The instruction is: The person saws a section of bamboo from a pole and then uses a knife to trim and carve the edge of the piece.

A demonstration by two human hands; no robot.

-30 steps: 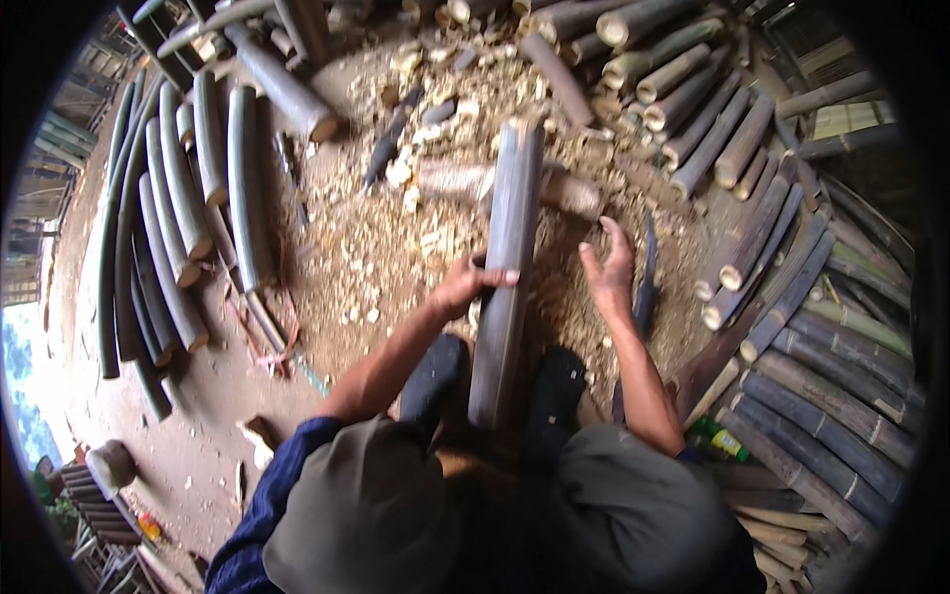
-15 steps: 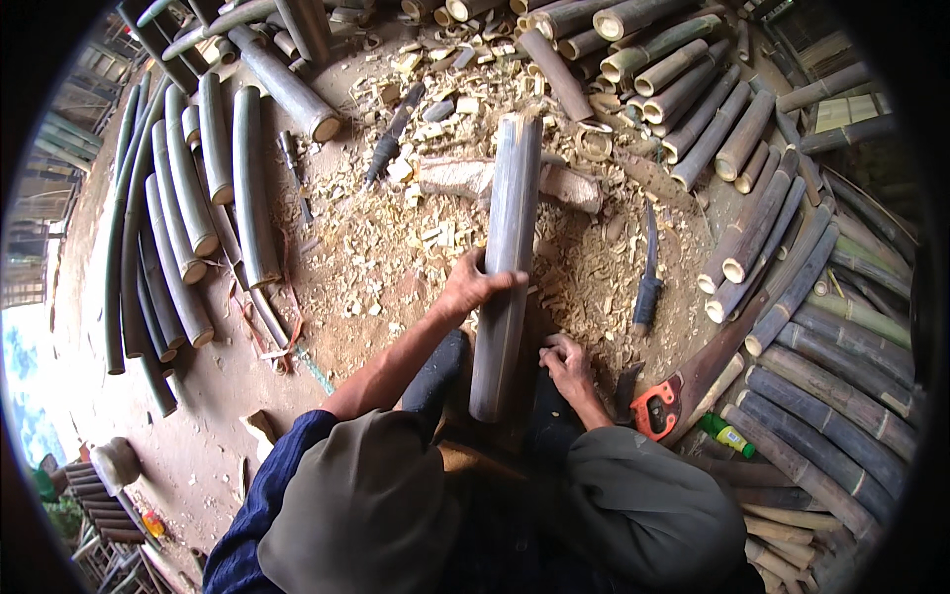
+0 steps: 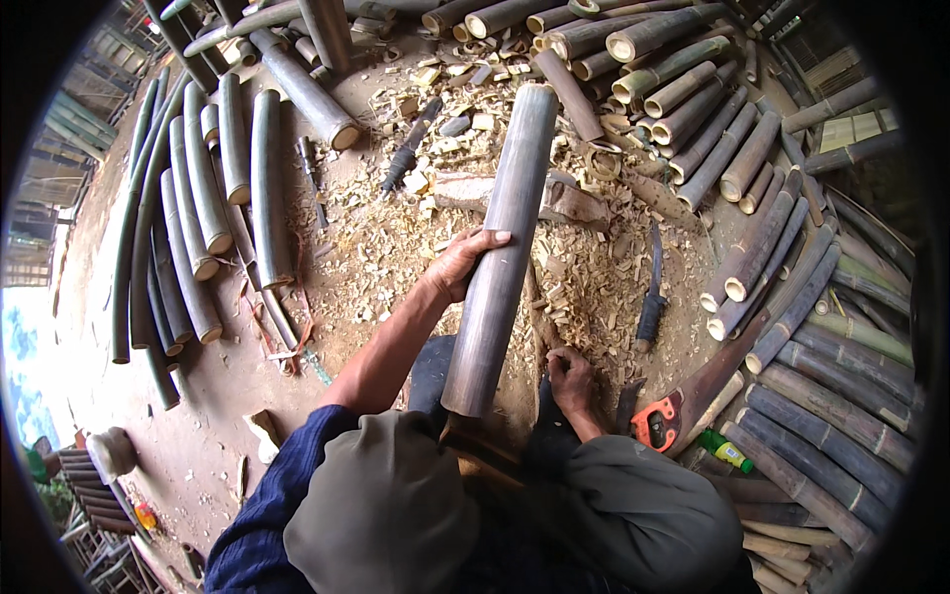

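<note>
Left hand (image 3: 460, 267) wrapped round the bamboo section (image 3: 503, 272), thumb across its top, far end slanting away! Right hand (image 3: 572, 384) curled lower right of that grip; contents, can't tell. Steadying seems the step; next move likely wants two-handed support. Beyond, a log (image 3: 576, 205); rightward, a knife (image 3: 650, 310).

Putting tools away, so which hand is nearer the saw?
Right. The right hand is left of the saw, a short way from its orange handle; the left hand is farther left and ahead, on the bamboo.
</note>
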